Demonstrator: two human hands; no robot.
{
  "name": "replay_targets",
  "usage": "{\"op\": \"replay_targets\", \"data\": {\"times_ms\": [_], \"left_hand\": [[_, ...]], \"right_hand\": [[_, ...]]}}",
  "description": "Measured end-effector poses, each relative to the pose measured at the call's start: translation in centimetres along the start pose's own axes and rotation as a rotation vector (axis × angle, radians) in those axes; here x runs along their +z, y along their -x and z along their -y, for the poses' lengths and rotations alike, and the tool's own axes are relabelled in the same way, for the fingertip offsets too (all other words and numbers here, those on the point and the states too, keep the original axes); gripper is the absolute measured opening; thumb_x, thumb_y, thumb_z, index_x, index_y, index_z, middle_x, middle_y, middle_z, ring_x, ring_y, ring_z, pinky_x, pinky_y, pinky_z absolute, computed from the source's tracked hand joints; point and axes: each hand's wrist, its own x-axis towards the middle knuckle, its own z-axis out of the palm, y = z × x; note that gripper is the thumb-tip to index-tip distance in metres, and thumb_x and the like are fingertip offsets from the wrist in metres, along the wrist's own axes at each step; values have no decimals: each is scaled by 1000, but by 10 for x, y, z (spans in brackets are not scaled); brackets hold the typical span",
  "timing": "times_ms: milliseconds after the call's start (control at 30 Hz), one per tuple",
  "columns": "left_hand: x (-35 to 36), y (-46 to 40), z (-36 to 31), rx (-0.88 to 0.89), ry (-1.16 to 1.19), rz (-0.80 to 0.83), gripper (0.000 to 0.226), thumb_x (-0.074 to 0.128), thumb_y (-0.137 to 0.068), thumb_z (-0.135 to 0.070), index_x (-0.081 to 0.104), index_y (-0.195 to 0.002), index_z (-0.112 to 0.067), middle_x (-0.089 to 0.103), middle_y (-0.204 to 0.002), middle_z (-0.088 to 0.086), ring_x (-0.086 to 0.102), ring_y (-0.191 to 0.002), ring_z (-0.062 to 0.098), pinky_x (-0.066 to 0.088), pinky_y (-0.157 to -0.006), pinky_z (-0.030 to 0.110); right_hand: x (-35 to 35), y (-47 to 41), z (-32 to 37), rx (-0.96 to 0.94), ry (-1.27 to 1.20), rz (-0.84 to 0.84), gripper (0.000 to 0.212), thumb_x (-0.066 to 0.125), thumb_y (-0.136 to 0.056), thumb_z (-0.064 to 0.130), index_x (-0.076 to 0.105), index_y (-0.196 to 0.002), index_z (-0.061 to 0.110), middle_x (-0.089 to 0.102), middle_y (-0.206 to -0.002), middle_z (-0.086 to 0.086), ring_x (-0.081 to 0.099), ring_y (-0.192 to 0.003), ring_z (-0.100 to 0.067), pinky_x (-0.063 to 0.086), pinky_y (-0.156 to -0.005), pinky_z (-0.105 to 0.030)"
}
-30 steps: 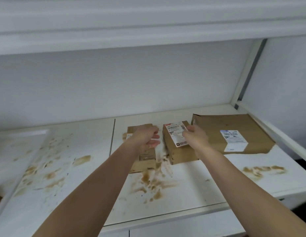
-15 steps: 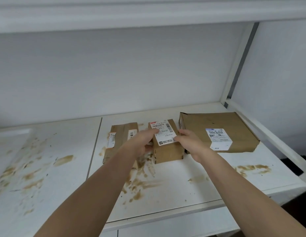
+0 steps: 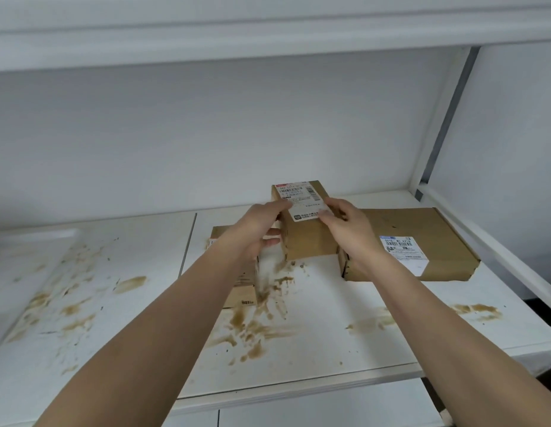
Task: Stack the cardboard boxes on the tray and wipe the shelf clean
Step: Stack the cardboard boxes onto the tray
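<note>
Hands: my left hand (image 3: 262, 229) and right hand (image 3: 345, 223) hold the small box (image 3: 308, 238).
Lift: keep it level, clear of the flat box (image 3: 422, 241).
Tray: left side (image 3: 31, 241).

Both hands are gripping the small cardboard box (image 3: 305, 234) from either side: left hand (image 3: 258, 231) on its left edge, right hand (image 3: 345, 224) on its right, fingers (image 3: 325, 214) curling over the white shipping label (image 3: 300, 202) on top. The box is tilting up, looking lifted off the white shelf (image 3: 345, 306). Just behind the left hand, another narrow box (image 3: 238, 277) is lying flat, mostly hidden by the arm. To the right, a big flat box (image 3: 422, 241) with its own label is sitting on the shelf, just beside the held one. Brown smears (image 3: 255, 328) are spreading all over the shelf, thickest in front of the boxes and out on the left side.
</note>
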Motion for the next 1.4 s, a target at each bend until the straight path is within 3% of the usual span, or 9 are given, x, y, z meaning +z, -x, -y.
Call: {"op": "replay_targets", "data": {"times_ms": [333, 400, 500, 633, 733, 833, 967, 1267, 1400], "left_hand": [[-13, 5, 2, 64, 78, -6, 44, 54, -89, -42, 58, -127, -20, 54, -126, -1, 44, -96, 11, 32, -103, 32], [-17, 7, 0, 101, 119, 33, 37, 51, -90, -39, 63, -122, -23, 60, -120, -2, 46, -92, 11, 38, -97, 34], [-25, 11, 0, 82, 135, 52, 25, 51, -87, -44, 69, -97, -29, 59, -98, -4, 51, -78, 18, 35, -66, 28], [-32, 8, 1, 55, 135, -5, 36, 49, -86, -57, 70, -90, -27, 60, -84, -3, 48, -85, 24, 31, -68, 32], [-35, 7, 1, 15, 121, -31, 52, 44, -86, -62, 69, -107, -22, 61, -89, 3, 52, -87, 25, 34, -71, 32], [-34, 10, 0, -14, 36, -28, 58, 39, -88, -63, 67, -113, -19, 60, -91, 7, 55, -86, 22, 35, -73, 31], [-30, 14, 0, -44, 11, -12, 61, 37, -90, -61, 67, -109, -12, 59, -83, 6, 54, -76, 19, 37, -74, 32], [-23, 12, 5, -84, -33, 14, 63, 38, -89, -62, 68, -103, -8, 58, -75, 4, 55, -69, 18, 37, -77, 34], [-16, 11, 0, 66, 131, -34, 54, 39, -92, -58, 66, -103, -12, 65, -91, 5, 62, -88, 22, 43, -90, 36]], "right_hand": [[-5, 4, 5, -11, -130, 172, 48, 70, -87, 34, 51, -131, 43, 59, -128, 14, 56, -116, -3, 45, -88, -21], [-7, 2, 6, -58, -180, 214, 48, 69, -88, 20, 54, -124, 48, 62, -128, 12, 58, -117, -5, 46, -93, -24], [-10, -3, 13, -105, -172, 173, 50, 61, -89, 2, 60, -126, 36, 65, -120, 7, 63, -108, -6, 49, -91, -22], [-16, -6, 27, -63, -93, 141, 34, 66, -90, 27, 62, -123, 34, 70, -103, 8, 66, -95, -6, 48, -93, -25], [-17, -7, 33, 59, -99, 114, 34, 59, -91, 46, 65, -116, 23, 71, -106, -1, 68, -99, -19, 51, -97, -34], [-17, -6, 36, 185, -60, 68, 43, 53, -91, 47, 66, -101, 8, 71, -96, -10, 69, -91, -24, 51, -97, -39], [-19, -6, 34, 292, -37, 40, 29, 53, -88, 43, 60, -88, 15, 65, -77, -2, 63, -73, -20, 51, -87, -33], [-28, -1, 34, 357, 26, 51, 25, 54, -87, 41, 59, -88, 16, 65, -82, -5, 63, -68, -19, 49, -76, -30], [-36, -1, 34, 139, -83, 83, 36, 48, -94, 53, 62, -114, 27, 66, -108, 8, 64, -96, -11, 52, -89, -32]]}}
